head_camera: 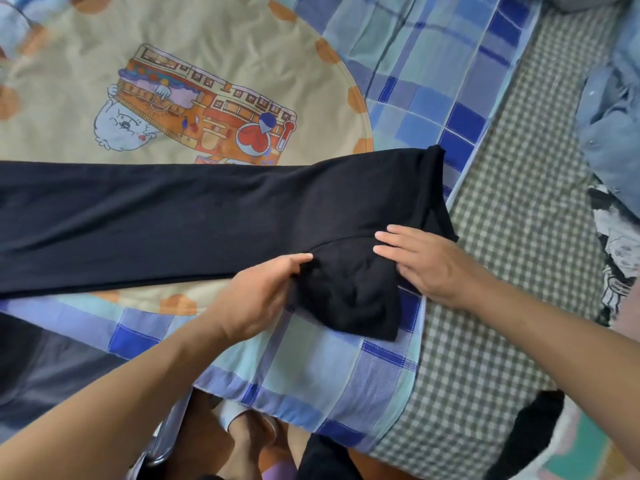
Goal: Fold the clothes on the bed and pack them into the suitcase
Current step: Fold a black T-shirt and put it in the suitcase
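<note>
On the bed's checked blue cover we see black trousers stretching toward 9 o'clock; left hand pinches their crotch fold (thumb uppermost), right hand presses flat, fingers spread.

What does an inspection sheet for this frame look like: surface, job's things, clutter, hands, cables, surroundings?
Surface: bed with blue plaid sheet bearing a cartoon print, over a checked mattress cover.
Job's things: black trousers laid flat across the bed, seat corner sticking out toward the person; no suitcase seen.
Clutter: pile of blue and printed clothes at the right edge; dark garment at the bed's near corner.
Hands: left hand pinches the protruding corner; right hand rests flat on the trousers, fingers straight.
Cables: nothing seen.
Surroundings: person's legs below the bed edge; floor unclear.
</note>
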Action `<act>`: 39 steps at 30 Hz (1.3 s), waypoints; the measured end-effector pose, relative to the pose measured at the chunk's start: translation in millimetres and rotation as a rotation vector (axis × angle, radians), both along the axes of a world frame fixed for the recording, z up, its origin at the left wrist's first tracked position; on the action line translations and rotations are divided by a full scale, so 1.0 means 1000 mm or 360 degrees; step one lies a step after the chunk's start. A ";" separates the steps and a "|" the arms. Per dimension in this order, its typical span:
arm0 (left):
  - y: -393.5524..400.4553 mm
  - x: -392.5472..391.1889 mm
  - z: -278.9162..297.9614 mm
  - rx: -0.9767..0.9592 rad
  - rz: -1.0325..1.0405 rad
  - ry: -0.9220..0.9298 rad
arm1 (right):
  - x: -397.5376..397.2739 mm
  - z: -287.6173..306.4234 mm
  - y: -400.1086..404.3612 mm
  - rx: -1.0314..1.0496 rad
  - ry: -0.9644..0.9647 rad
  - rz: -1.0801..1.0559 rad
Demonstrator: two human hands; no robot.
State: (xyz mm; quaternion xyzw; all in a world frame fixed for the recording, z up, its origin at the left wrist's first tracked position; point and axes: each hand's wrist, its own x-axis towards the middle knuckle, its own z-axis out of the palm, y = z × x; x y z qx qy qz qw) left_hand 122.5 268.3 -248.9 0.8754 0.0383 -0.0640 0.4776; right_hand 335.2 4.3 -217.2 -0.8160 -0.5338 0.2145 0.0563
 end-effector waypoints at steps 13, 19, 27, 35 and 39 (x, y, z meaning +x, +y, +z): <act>0.007 0.051 0.008 -0.1312 0.1553 0.1019 | 0.021 0.013 0.043 -0.0013 0.1015 -0.1475; 0.000 0.054 0.003 -0.1088 0.1715 0.0934 | 0.026 0.017 0.089 0.0130 0.0649 -0.1554; 0.023 0.064 0.017 0.0288 0.1460 0.0472 | 0.040 0.010 0.117 -0.0023 -0.0414 -0.1134; 0.172 0.081 -0.008 0.1576 0.0245 0.0425 | 0.108 -0.017 0.106 -0.0414 -0.0282 -0.1190; 0.150 0.087 -0.007 0.1504 0.0556 0.0439 | 0.107 -0.020 0.100 -0.0131 -0.0207 -0.1375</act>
